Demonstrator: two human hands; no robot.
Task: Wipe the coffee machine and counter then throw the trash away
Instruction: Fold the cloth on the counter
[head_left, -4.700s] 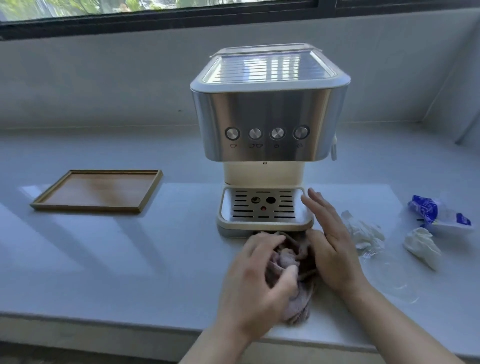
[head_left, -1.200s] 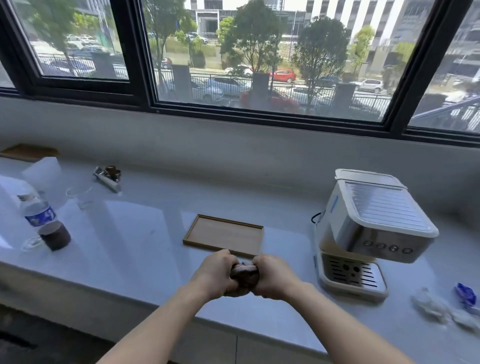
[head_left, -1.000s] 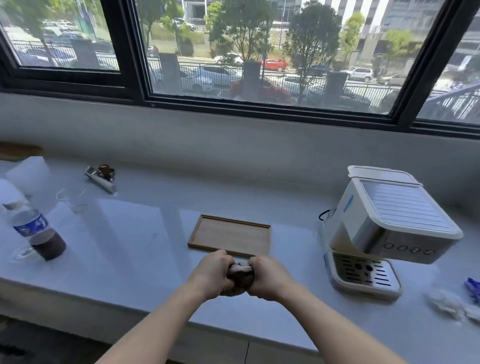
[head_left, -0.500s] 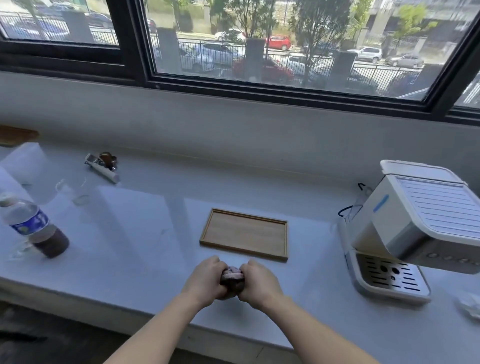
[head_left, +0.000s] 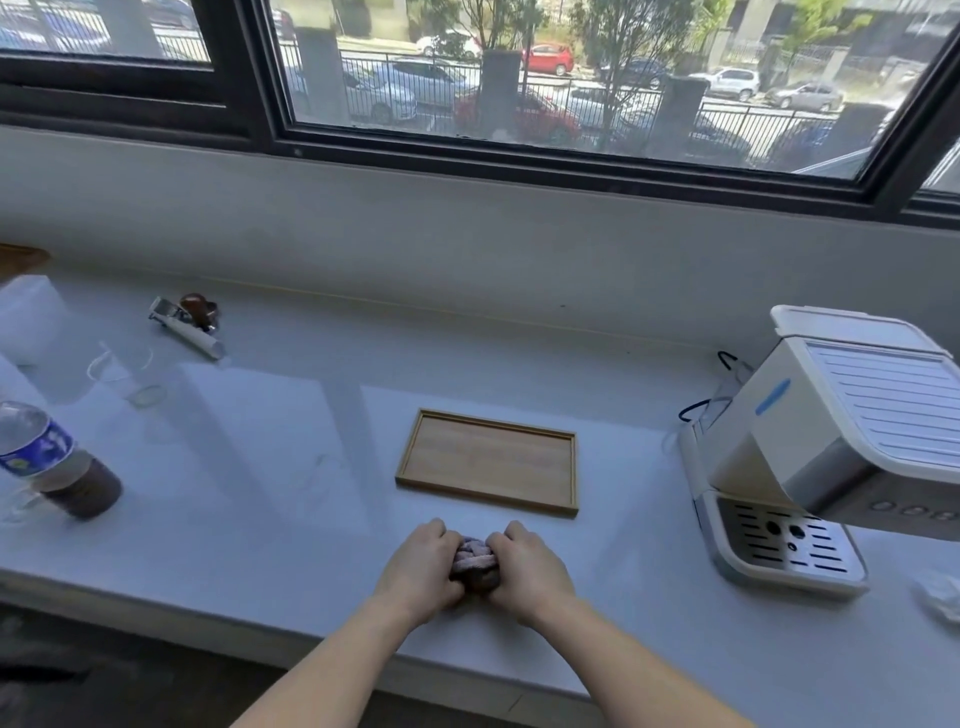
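A bunched brownish-purple cloth (head_left: 474, 562) is squeezed between my left hand (head_left: 418, 567) and my right hand (head_left: 525, 566), low over the white counter (head_left: 270, 488) near its front edge. Both hands grip the cloth from opposite sides. The silver and cream coffee machine (head_left: 831, 447) stands at the right, its drip tray (head_left: 784, 545) facing me. A crumpled white tissue (head_left: 939, 597) lies at the far right edge, partly cut off.
A wooden tray (head_left: 488, 462) lies just beyond my hands. At the left stand a cola bottle (head_left: 52, 462), a clear glass (head_left: 130, 374) and a white container (head_left: 28, 317). A portafilter with a tamper (head_left: 187, 322) lies near the wall. A cable (head_left: 711, 405) runs behind the machine.
My view has swung left, so the machine sits farther right. Both hands stay clamped on the cloth and have sunk closer to the counter, in front of the wooden tray.
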